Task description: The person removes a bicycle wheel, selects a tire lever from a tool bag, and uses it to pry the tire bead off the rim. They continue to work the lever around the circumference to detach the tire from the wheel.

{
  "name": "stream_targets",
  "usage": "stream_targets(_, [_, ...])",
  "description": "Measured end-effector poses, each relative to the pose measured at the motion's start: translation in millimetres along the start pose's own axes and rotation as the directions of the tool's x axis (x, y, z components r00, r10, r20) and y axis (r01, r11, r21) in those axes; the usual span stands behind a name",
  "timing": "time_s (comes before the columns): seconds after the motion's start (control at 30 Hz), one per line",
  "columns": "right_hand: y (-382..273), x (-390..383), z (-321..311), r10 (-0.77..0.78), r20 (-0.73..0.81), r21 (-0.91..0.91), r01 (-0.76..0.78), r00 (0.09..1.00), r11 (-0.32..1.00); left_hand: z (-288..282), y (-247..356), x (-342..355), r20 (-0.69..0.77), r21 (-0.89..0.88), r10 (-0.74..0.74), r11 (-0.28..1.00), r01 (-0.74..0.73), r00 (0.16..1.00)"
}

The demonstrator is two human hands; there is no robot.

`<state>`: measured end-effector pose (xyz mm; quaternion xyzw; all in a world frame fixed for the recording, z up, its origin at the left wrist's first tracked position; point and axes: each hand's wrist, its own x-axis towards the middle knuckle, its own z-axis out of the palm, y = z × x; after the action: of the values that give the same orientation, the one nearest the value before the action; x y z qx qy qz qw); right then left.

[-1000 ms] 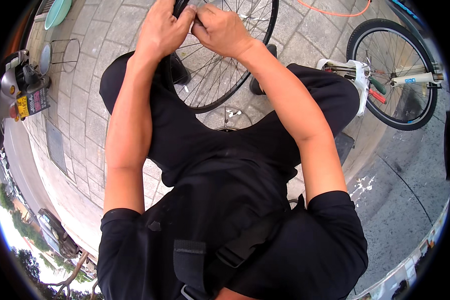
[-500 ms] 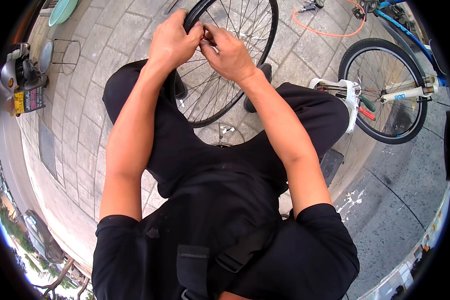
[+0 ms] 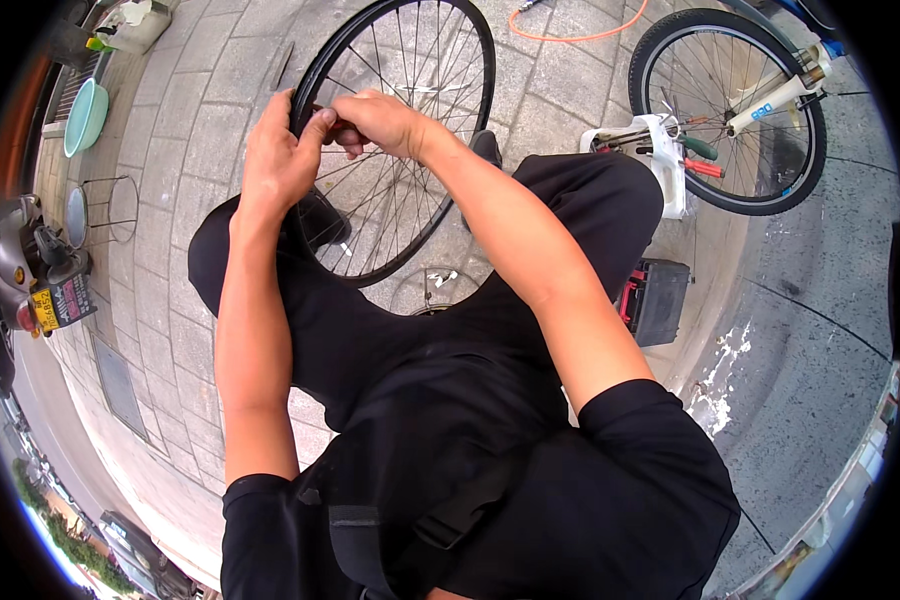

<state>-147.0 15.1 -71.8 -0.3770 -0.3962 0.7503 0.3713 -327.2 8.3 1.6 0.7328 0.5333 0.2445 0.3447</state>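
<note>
Currently, the left grip [image 3: 278,150] is wrapped round the left edge of the wheel [image 3: 319,66], its thumb on the inner side. The right grip [image 3: 382,122] has its fingers curled just beside that thumb; whether they pinch anything, I cannot tell. The wheel is tilted, its lower part between the legs [image 3: 595,195], over grey paving [image 3: 185,120]. To the right are a white basket [image 3: 670,200] with tools [image 3: 703,168], a bike wheel [image 3: 639,80] on a white fork [image 3: 770,105], and a black box [image 3: 660,300]. An orange hose [image 3: 575,39] curves beyond; a green basin [image 3: 87,117] sits far left.
</note>
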Motion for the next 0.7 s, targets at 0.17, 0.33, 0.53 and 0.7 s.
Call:
stream_targets(0.17, [26,-25,31,-0.56,-0.213,-0.352,0.472,0.801,0.808,2,-9,8,-0.141,0.212,-0.06,0.973,0.089,0.988])
stream_targets(0.33, [35,-23,31,-0.766,-0.06,-0.864,0.351,0.64,0.361,-2,12,5,-0.037,0.091,-0.131,0.987,0.134,0.991])
stream_targets(0.53, [25,-3,-11,-0.189,-0.058,-0.069,0.185,0.98,0.98,-15,7,-15,-0.002,0.035,-0.002,0.999,0.002,1.0])
stream_targets(0.7, [13,7,7,-0.15,-0.275,-0.045,0.143,0.95,0.989,-4,-20,-23,-0.023,-0.034,0.013,0.999,-0.014,1.0])
